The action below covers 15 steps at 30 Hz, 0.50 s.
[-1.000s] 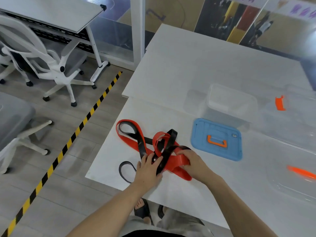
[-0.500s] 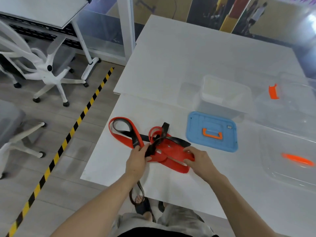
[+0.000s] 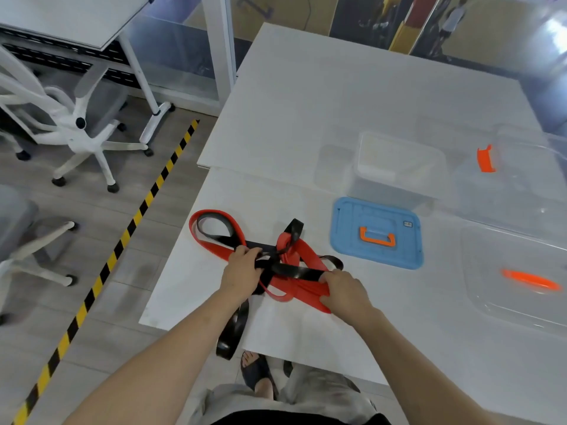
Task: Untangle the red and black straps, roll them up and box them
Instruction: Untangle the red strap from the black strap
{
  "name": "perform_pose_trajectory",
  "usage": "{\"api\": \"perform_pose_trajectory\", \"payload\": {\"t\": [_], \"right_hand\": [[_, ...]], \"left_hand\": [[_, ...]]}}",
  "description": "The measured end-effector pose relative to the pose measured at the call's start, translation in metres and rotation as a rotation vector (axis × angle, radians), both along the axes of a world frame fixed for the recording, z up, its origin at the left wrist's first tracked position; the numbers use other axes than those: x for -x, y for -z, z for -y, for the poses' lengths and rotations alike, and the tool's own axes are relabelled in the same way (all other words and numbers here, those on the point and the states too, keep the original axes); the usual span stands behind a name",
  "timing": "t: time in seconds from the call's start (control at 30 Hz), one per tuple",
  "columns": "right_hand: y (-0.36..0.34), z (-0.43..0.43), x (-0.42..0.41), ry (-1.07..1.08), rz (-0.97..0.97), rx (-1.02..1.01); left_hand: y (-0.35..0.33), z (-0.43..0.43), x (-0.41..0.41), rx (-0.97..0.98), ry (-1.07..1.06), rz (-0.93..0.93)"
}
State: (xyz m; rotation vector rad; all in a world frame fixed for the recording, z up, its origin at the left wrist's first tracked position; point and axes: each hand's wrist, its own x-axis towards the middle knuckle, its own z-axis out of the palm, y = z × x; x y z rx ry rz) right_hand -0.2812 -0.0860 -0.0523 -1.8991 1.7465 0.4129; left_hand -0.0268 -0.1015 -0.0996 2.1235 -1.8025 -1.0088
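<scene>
Red strap (image 3: 306, 259) and black strap (image 3: 291, 271) still knotted together in a heap near the front left corner of the white table (image 3: 337, 93). Left hand (image 3: 242, 273) closed around the black strap where it crosses the tangle, fingers curled tight on it. Right hand (image 3: 345, 291) pinching the other end of that same black stretch, pulled flat between the two hands, knuckles resting over the red loops underneath. One black loop dangling off the table's near edge down past the left wrist. Another loop out to the left on the tabletop, red on the outside with black lying inside it.

Blue lid (image 3: 377, 233) with an orange handle lying flat just right of the tangle, not touching it. Clear plastic box (image 3: 395, 167) sitting open right behind the lid. More clear containers (image 3: 515, 271) with orange bits at the far right, a bit blurry. White office chair (image 3: 70, 124) on the floor off to the left, black-and-yellow tape (image 3: 122, 240) running along beside the table.
</scene>
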Motion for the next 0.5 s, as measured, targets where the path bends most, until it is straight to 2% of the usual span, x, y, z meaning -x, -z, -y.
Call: {"api": "perform_pose_trajectory", "payload": {"t": [0.17, 0.23, 0.4, 0.5], "right_hand": [[0.011, 0.002, -0.023, -0.021, 0.109, 0.050], [0.015, 0.004, -0.029, 0.018, 0.164, 0.115], [0.013, 0.012, -0.045, 0.171, 0.337, 0.280], [0.016, 0.021, -0.057, 0.137, 0.321, 0.253]], "left_hand": [[-0.007, 0.012, 0.014, 0.061, 0.269, 0.153], [-0.010, 0.019, 0.019, 0.025, 0.290, 0.137], [-0.008, 0.036, 0.017, -0.028, -0.014, -0.238], [-0.012, 0.048, 0.012, 0.002, -0.140, -0.252]]}}
